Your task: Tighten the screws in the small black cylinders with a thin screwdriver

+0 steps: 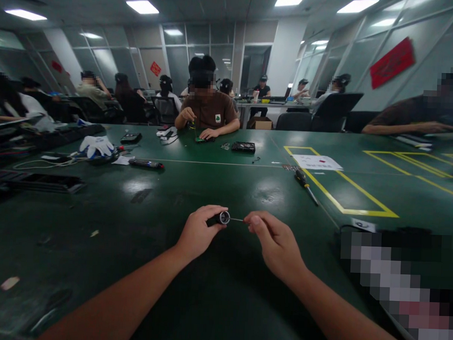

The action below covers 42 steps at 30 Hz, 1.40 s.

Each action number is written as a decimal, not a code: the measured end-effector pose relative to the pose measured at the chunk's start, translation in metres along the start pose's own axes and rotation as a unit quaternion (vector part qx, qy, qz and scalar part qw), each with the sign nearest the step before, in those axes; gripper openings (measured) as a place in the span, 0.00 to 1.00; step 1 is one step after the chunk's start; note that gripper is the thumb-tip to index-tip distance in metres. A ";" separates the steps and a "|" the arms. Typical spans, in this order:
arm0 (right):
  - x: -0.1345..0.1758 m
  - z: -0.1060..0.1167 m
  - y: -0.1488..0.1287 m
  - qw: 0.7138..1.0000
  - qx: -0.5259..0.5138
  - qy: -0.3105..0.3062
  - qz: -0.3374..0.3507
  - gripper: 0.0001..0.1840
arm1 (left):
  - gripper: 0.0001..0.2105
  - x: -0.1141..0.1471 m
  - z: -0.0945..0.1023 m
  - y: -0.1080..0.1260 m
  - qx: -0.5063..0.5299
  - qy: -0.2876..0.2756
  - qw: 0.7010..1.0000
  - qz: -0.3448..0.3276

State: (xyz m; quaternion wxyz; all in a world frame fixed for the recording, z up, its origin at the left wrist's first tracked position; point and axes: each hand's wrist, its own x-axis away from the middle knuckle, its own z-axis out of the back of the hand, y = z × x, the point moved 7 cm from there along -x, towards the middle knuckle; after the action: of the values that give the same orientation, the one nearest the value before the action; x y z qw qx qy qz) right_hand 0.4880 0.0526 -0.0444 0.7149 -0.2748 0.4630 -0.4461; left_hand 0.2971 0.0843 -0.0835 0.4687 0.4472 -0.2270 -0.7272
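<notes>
My left hand (201, 229) is closed round a small black cylinder (224, 218) with a bright metal ring at its end. That round end faces me, and dark parts show inside it. Between thumb and fingers, my right hand (274, 235) pinches a thin metal rod (237, 220). The rod's far tip reaches the cylinder's rim; whether it goes inside I cannot tell. Both hands are over the green table (163, 287).
A yellow-and-black screwdriver (306, 185) lies right of centre, by yellow tape lines (369, 212). White gloves (96, 146), a pen-like tool (146, 164) and cables lie left. Opposite, a person (210, 107) handles a green board. A black case (243, 147) lies near them.
</notes>
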 end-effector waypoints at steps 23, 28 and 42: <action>-0.012 -0.007 0.058 0.859 -0.430 0.081 -0.266 0.19 | 0.21 0.000 0.002 0.011 -0.026 -0.010 0.999 -0.043; -0.010 0.008 0.046 0.938 -0.279 0.138 -0.150 0.19 | 0.22 -0.001 0.004 0.008 -0.031 -0.006 0.999 -0.019; -0.009 0.011 0.022 0.985 -0.113 0.098 -0.080 0.16 | 0.23 -0.001 0.003 0.011 -0.049 -0.010 0.998 -0.028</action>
State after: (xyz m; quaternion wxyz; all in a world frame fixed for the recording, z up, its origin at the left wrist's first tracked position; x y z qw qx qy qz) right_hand 0.5053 0.0703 -0.0541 0.5923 -0.3449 0.5553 -0.4710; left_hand 0.3002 0.0796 -0.0736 0.4674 0.4227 -0.1836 -0.7544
